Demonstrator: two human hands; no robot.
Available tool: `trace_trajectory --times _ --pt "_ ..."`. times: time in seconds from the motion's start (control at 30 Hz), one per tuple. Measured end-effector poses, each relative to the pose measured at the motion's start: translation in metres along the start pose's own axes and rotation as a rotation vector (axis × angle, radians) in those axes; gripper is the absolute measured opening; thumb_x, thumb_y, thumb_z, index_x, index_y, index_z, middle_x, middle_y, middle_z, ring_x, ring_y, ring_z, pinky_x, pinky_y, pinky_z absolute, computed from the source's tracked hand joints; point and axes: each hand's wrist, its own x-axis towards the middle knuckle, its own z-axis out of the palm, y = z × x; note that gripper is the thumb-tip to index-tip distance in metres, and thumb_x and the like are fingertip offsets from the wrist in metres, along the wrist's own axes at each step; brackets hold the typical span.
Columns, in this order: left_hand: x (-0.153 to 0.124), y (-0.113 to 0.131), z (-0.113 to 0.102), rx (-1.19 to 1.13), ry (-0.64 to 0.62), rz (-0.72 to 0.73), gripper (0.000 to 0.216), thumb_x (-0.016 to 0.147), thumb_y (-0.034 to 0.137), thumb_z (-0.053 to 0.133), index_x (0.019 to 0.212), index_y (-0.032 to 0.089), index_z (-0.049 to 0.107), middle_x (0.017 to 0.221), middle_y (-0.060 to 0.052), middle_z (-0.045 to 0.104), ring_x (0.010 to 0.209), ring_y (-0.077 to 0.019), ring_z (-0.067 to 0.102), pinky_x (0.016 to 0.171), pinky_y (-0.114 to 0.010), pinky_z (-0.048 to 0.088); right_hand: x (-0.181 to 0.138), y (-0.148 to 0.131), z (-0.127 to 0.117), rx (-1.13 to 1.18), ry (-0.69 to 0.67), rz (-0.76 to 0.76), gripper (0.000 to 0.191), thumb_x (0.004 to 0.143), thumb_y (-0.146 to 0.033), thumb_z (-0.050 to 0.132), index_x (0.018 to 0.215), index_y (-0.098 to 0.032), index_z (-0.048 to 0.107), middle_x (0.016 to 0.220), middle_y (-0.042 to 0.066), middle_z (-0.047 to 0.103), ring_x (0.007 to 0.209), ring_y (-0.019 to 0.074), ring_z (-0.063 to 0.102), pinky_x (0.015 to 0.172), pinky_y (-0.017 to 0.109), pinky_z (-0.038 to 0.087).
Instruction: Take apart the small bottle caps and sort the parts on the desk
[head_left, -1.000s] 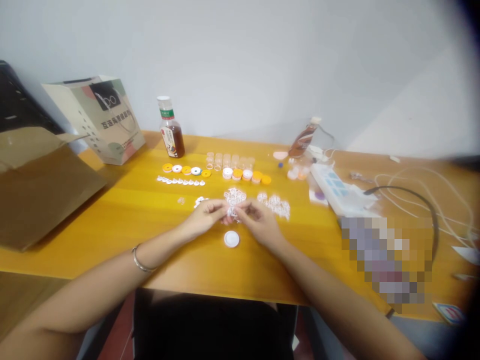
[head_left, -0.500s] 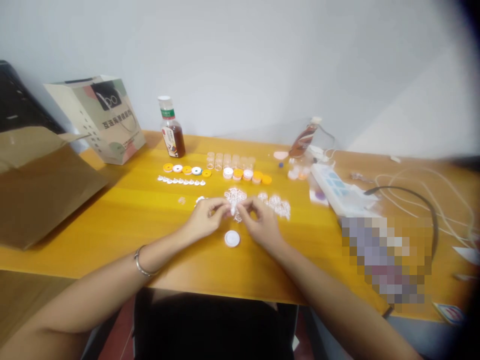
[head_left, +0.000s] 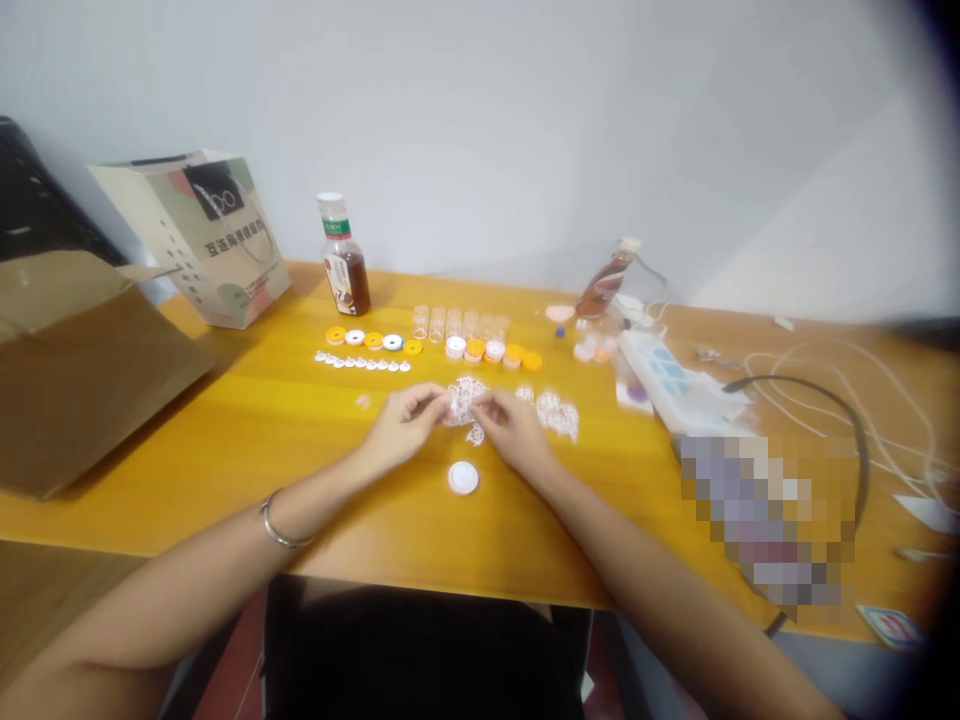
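Note:
My left hand (head_left: 407,420) is closed in a pinch, thumb against index finger, at the left side of a pile of small white openwork plastic pieces (head_left: 466,388). Any piece in that pinch is too small and blurred to make out. On the right side of the pile, my right hand (head_left: 514,432) pinches too, its fingertips over the white pieces; what they hold is unclear. One loose white piece (head_left: 475,435) lies between the hands. Nearer to me, a round white disc (head_left: 463,478) rests flat on the table.
Behind my hands stand rows of orange and white rings (head_left: 373,341), small white parts (head_left: 362,362), stacked discs (head_left: 474,350) and clear cups (head_left: 454,322). More openwork pieces (head_left: 557,415) lie right. A drink bottle (head_left: 345,265), paper bag (head_left: 225,240), cardboard box (head_left: 97,390) and power strip (head_left: 667,370) surround them.
My hands have moved slightly apart, the left one a little left and up. The white piece held up between both sets of fingertips no longer shows clearly there.

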Motion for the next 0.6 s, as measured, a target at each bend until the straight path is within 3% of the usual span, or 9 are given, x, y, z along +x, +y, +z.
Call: trace_trajectory --times 0.23,0.47,0.6 --pt "0.0 -0.001 0.001 -0.04 -0.049 -0.016 0.026 0.084 0.035 0.049 0.074 0.013 0.059 0.067 -0.001 0.057 0.065 -0.0102 0.052 0.066 -0.021 0.041 0.005 0.011 0.002 -0.075 -0.018 -0.08 0.008 0.077 -0.023 0.055 0.073 -0.019 0.062 0.062 0.0 0.053 0.064 0.0142 0.05 0.061 0.026 0.039" --pt "0.002 -0.002 0.001 -0.059 -0.062 -0.051 0.026 0.084 0.035 0.049 0.077 0.012 0.059 0.068 -0.002 0.058 0.065 -0.0104 0.052 0.066 -0.022 0.042 0.004 0.01 0.004 -0.061 -0.03 -0.058 0.008 0.075 -0.021 0.055 0.075 -0.019 0.062 0.061 -0.001 0.053 0.061 0.0128 0.049 0.058 0.024 0.039" --pt "0.002 -0.001 0.0 -0.067 -0.062 -0.047 0.026 0.083 0.036 0.05 0.078 0.012 0.059 0.069 -0.002 0.058 0.065 -0.0105 0.052 0.066 -0.023 0.042 0.003 0.002 -0.006 -0.014 0.014 0.013 0.01 0.076 -0.026 0.053 0.073 -0.018 0.059 0.06 -0.001 0.055 0.057 0.0122 0.05 0.055 0.024 0.04"
